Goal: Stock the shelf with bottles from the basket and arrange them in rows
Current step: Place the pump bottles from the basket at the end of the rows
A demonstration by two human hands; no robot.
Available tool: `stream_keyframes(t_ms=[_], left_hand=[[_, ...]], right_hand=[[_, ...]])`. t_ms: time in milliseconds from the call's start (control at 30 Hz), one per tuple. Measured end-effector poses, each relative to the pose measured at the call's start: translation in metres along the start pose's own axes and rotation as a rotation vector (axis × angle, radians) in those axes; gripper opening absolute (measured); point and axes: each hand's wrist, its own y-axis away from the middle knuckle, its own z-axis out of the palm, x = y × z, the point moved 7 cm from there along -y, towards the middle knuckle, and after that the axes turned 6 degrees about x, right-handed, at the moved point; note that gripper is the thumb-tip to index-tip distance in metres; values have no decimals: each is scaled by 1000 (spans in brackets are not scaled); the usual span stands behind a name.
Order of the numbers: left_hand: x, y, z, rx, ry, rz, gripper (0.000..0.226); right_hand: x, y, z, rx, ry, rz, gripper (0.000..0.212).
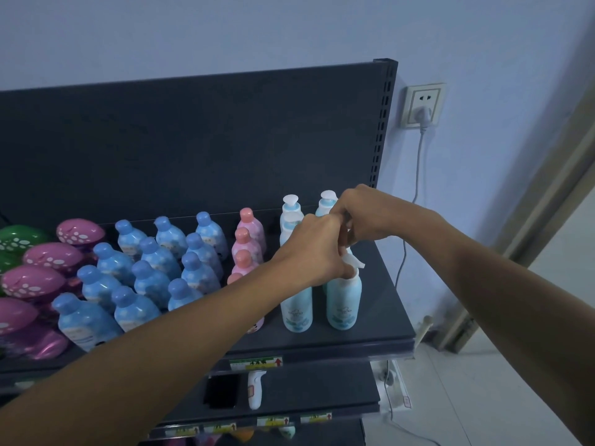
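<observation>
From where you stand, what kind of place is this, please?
Probably a small shop, or a mock-up of one: a dark metal retail shelf with slotted uprights, paper price tags on its front edges, and many identical blue plastic bottles standing in rows.

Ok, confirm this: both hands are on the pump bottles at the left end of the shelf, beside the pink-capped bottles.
Not the left end: head view shows left hand and right hand on the pump bottles at the right end of the shelf, beside the pink-capped bottles.
</observation>
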Motion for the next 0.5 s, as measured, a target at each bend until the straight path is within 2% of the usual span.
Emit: stream_keyframes(t_ms=[300,500], left_hand=[[2,8,0,19,-32,46,42],[-6,18,-34,86,-33,92,39]], right_hand=[[-1,1,0,-2,49,7,41],[-22,4,-13,11,91,8,31]])
